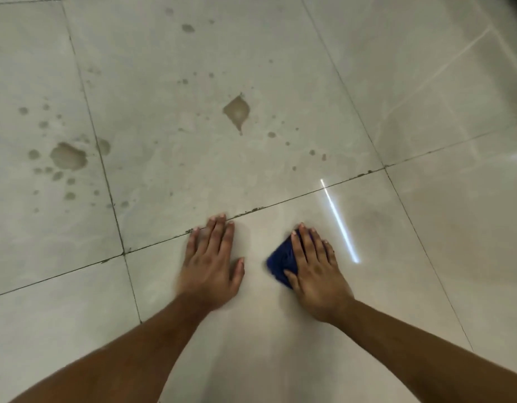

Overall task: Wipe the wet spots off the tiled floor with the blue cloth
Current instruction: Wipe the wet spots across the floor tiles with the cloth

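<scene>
The right hand (315, 271) lies flat with straight fingers on the blue cloth (282, 261), pressing it to the tiled floor (425, 228); its grip is open, the cloth showing at its thumb side; the left hand (212, 257) rests flat on the floor beside it, holding nothing, fingertips at a grout line; wet spots (68, 155) lie well ahead of both hands, the largest ahead and left.

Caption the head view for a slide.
Right hand presses blue cloth on tiled floor, left hand flat; wet spots remain ahead.
</scene>
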